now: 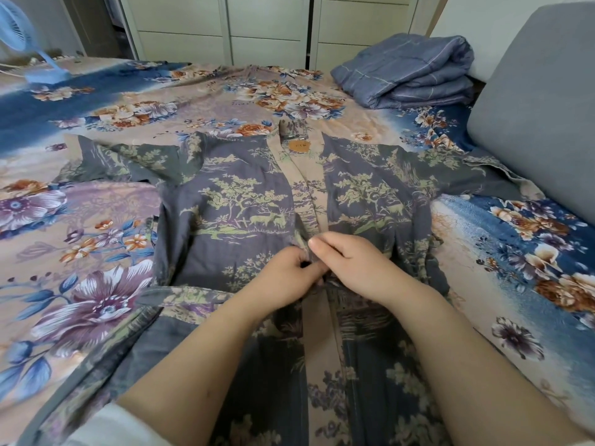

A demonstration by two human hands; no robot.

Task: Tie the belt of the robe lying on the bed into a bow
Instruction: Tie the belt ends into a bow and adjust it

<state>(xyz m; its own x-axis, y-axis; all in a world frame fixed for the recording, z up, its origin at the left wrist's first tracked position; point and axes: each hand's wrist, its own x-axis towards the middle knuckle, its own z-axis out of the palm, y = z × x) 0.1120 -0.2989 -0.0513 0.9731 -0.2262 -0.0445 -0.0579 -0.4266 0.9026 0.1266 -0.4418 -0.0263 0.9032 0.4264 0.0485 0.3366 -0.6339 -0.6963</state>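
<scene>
Fingers of the left hand (286,272) and right hand (351,262) pinch the belt (193,296) together at the waist of the robe (231,201), which lies spread flat on the flowered bed (80,220).

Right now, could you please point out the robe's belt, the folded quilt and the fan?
belt (180,296): head view, strap left of the hands.
folded quilt (409,72): head view, top fold.
fan (19,30): head view, grille.

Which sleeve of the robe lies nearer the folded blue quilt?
The sleeve spread toward the grey headboard, on the right hand's side; the other sleeve points toward the fan.
</scene>
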